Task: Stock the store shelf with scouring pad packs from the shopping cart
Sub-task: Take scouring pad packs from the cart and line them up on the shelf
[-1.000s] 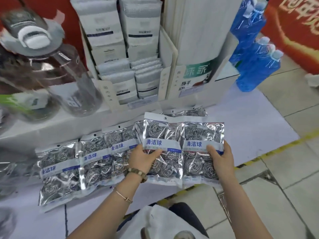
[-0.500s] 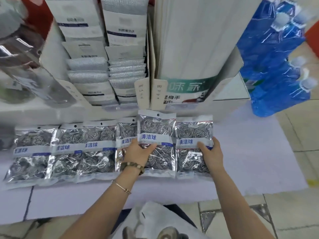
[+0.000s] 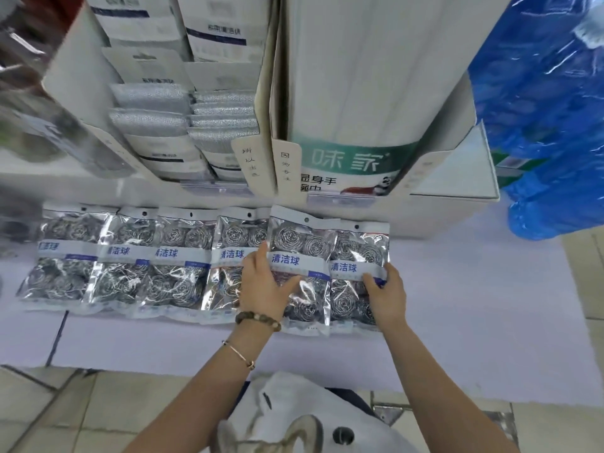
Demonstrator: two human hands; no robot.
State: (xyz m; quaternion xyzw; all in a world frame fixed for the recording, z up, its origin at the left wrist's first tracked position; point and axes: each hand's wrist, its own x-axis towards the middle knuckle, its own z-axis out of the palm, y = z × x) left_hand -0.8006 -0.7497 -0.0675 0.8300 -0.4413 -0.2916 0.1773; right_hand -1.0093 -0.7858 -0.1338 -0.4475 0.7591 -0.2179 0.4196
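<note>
Bright, even light lit the scene, leaving only faint soft shadows beneath the scouring pad packs on the pale shelf. White glare flecked their clear wrappers. The wide lens bowed the edges, and the bottles at far left and blue bags at right were smeared by blur.

A pale lilac shelf carries a row of overlapping scouring pad packs lying flat.
</note>
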